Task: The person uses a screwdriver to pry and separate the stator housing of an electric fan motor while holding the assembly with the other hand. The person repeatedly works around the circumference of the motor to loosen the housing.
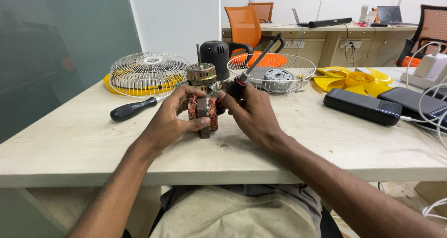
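1. I see the small fan motor with copper-red windings and a grey metal frame point(203, 108) standing upright on the pale wooden table point(93, 140), a little left of the frame's centre, its thin shaft pointing straight up towards the top of the frame.
2. My left hand point(173, 119) is closed around the motor's left side, thumb across the front of the windings and fingers curled behind; it touches the motor and steadies it.
3. My right hand point(251, 112) is closed on the red-and-black handle of a screwdriver point(253, 63). It sits just right of the motor, touching its upper right edge as far as I can judge.
4. The relation that matters: the screwdriver's long axis runs on a slant from the motor's upper right, up and to the right across the frame, so the black end rises away from the motor. I cannot tell where the tip meets the housing, as my fingers hide it.
5. Both hands are at the motor; the left is on it more fully, the right comes in from the right side.
6. Left of centre lies a second screwdriver with a black handle point(132, 109), well apart from my left hand, its axis slanting up to the right towards a round white wire fan guard on a yellow rim point(146, 74).
7. Behind the motor stand a black domed motor cover point(215, 56) and another wire guard basket point(272, 72); a yellow plastic fan blade point(354, 78) lies at the upper right.
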